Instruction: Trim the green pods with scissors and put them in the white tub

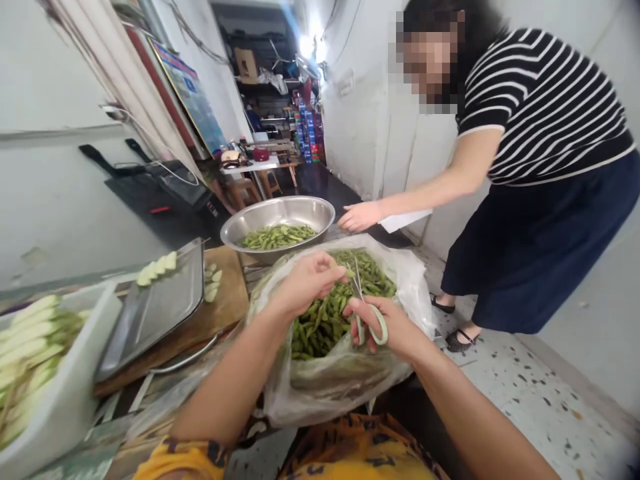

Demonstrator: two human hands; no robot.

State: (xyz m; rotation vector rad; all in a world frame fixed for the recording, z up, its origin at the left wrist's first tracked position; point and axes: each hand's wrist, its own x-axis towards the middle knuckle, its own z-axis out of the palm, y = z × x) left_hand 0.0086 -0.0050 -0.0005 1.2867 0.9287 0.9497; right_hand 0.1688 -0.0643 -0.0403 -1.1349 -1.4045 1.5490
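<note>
My left hand (311, 283) pinches a green bean pod (349, 272) between thumb and fingers. In my right hand (383, 320) is a pair of scissors (382, 325) with pale handles, its blades pointing up and away beside the pod. Both hands are above a clear plastic bag (345, 393) spread open and full of green pods (320, 327). Behind the bag stands a wide steel bowl (235, 230) with more pods (280, 235) in it.
At left, a metal tray (165, 293) lies on a wooden board (227, 267), near a white bin (65, 393) of skewered pale slices (35, 333). A person in a striped top (545, 107) leans in from the right, one hand (360, 217) near the bowl.
</note>
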